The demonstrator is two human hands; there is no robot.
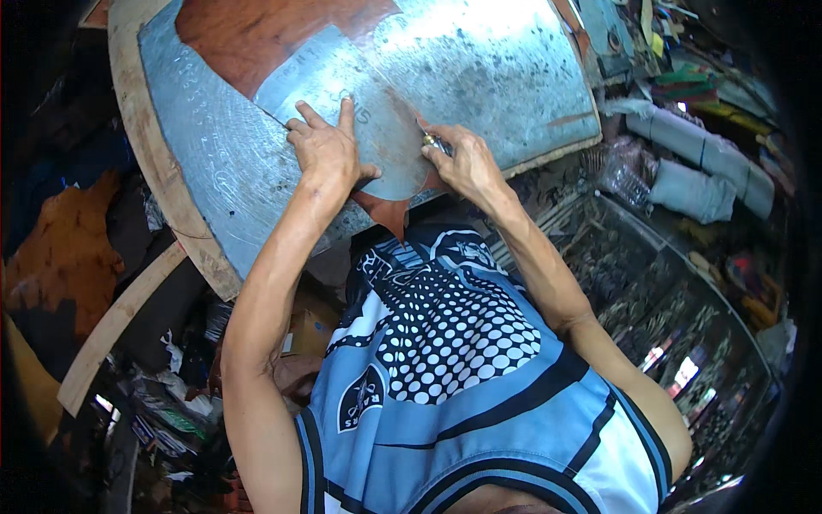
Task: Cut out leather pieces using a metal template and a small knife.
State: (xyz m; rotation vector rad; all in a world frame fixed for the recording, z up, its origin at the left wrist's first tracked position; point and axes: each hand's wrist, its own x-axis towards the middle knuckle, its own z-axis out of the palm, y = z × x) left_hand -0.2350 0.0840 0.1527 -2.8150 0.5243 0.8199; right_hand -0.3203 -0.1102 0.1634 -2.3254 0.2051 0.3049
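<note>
A piece of brown leather lies on a metal-topped work table, and one pointed corner of it hangs over the near edge. On top of the leather rests a grey flat template with handwritten marks. My left hand presses down on the template with fingers spread. At the template's right edge, my right hand grips a small cutting knife. The knife's tip touches down close to the leather beside the template; the blade is mostly too small to make out.
A wooden strip borders the table's left side. Another brown leather piece hangs at the far left. Wrapped white rolls and piled materials lie at the right. Below left is a clutter of bags and scraps.
</note>
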